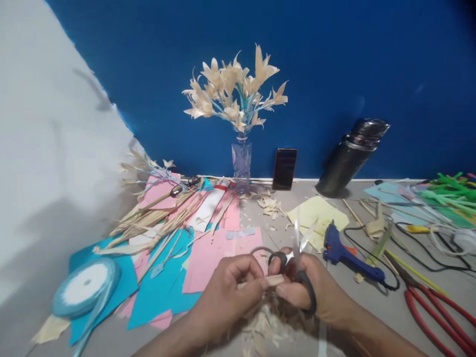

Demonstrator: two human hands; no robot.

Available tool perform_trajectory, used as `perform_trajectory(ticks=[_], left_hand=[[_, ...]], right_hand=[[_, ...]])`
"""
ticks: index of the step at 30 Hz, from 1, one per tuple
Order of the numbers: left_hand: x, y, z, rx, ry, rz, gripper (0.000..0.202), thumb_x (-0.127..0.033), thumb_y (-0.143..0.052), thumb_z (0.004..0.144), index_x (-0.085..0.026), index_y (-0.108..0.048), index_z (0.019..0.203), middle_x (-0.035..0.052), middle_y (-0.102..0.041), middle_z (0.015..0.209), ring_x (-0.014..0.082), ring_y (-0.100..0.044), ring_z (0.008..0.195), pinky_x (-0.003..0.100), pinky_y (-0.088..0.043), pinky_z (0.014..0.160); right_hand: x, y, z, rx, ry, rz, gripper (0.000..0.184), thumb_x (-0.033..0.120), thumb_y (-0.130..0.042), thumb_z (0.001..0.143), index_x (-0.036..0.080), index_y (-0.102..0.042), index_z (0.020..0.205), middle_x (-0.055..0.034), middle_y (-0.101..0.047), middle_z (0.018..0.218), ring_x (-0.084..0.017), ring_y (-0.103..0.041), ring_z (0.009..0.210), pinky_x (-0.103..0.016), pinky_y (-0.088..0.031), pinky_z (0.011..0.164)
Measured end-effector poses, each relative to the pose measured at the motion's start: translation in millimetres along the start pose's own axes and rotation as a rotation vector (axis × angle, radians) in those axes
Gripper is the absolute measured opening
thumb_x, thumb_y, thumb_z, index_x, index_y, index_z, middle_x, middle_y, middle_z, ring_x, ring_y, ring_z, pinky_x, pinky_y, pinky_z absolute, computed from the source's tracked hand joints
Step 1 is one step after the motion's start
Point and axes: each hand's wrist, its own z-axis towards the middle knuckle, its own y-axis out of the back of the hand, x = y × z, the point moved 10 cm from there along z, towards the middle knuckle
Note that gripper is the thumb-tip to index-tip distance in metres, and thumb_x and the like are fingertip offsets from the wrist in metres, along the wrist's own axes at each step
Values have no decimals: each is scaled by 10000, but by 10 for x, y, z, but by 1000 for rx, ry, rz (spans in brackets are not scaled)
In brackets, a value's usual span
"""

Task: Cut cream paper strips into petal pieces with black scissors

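Note:
My left hand is closed in a pinch on a thin pale strip of dried husk, held level in front of me. My right hand grips black-handled scissors with fingers through the loops; the blades point up and stand slightly apart above the strip. Both hands nearly touch at the strip. Beneath them lies a heap of pale husk shavings on the grey table.
A blue glue gun lies right of my hands, red-handled pliers further right. Pink and blue paper sheets, husk strips and a ribbon roll lie left. A vase of husk flowers, phone and dark flask stand at the blue wall.

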Motion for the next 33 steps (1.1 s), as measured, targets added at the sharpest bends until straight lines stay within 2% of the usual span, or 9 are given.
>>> perform_trajectory(ticks=[6, 9, 12, 16, 20, 24, 27, 30, 33], left_hand=[[-24, 131, 27, -11, -22, -99, 274, -364, -709, 764, -154, -595, 630, -20, -478, 565, 97, -430, 543, 220, -328, 527], [-117, 124, 37, 17, -127, -175, 244, -363, -751, 743, -155, -661, 651, 82, -630, 909, 191, -596, 866, 288, -442, 756], [-105, -86, -3, 164, -140, -280, 199, -351, -779, 726, -169, -713, 686, 137, -621, 1206, 296, -530, 1195, 409, -377, 1002], [-106, -353, -98, 359, -96, -594, 143, -325, -806, 706, -195, -747, 703, 115, -705, 1026, 322, -525, 1234, 506, -316, 1077], [-77, -342, -80, 287, -27, -686, 202, -355, -853, 640, -193, -743, 592, 85, -677, 755, 324, -541, 1209, 497, -317, 1097], [-38, -276, -62, 218, 15, -650, 235, -384, -874, 594, -201, -734, 547, 84, -645, 671, 329, -563, 1175, 479, -372, 1059], [-19, -210, -61, 175, 41, -759, 196, -340, -878, 589, -220, -725, 563, 56, -623, 667, 313, -582, 1147, 446, -453, 966], [28, -181, -49, 144, 102, -759, 208, -337, -871, 593, -199, -715, 591, 79, -677, 885, 322, -581, 1137, 429, -497, 887], [82, -30, 12, -8, 99, -547, 224, -336, -836, 653, -160, -703, 610, 106, -681, 1000, 279, -610, 1049, 387, -492, 887]], right_hand=[[-108, 119, 52, -72, -51, -156, 251, 297, -746, 658, 157, -595, 802, 49, -484, 633, -93, -386, 569, -204, -310, 511], [-51, 276, 70, -205, 3, -395, 157, 219, -718, 658, 152, -577, 639, 73, -372, 548, -82, -311, 540, -207, -232, 481], [48, 131, 49, -149, 117, -395, 263, 187, -687, 660, 158, -478, 505, 76, -309, 514, -75, -282, 519, -211, -220, 474], [72, -168, -2, 34, 163, -231, 284, 213, -739, 659, 156, -502, 513, 47, -447, 603, -97, -398, 603, -201, -321, 539], [17, -186, 13, 87, 132, -226, 225, 182, -731, 679, 150, -570, 525, 53, -423, 553, -98, -386, 585, -199, -336, 547], [-13, -219, 25, 240, 84, -158, 98, 252, -742, 713, 157, -721, 705, 38, -508, 614, -102, -429, 595, -200, -356, 558], [-26, -282, -8, 335, 23, -57, 240, 316, -780, 689, 159, -752, 869, 24, -565, 688, -109, -468, 611, -211, -377, 571], [51, -152, 15, 159, 89, -109, 211, 280, -728, 733, 154, -740, 902, 2, -628, 768, -134, -538, 673, -235, -420, 626], [142, 72, 21, -98, 184, -468, 166, 229, -678, 779, 169, -733, 924, -7, -652, 743, -150, -556, 664, -252, -421, 625]])
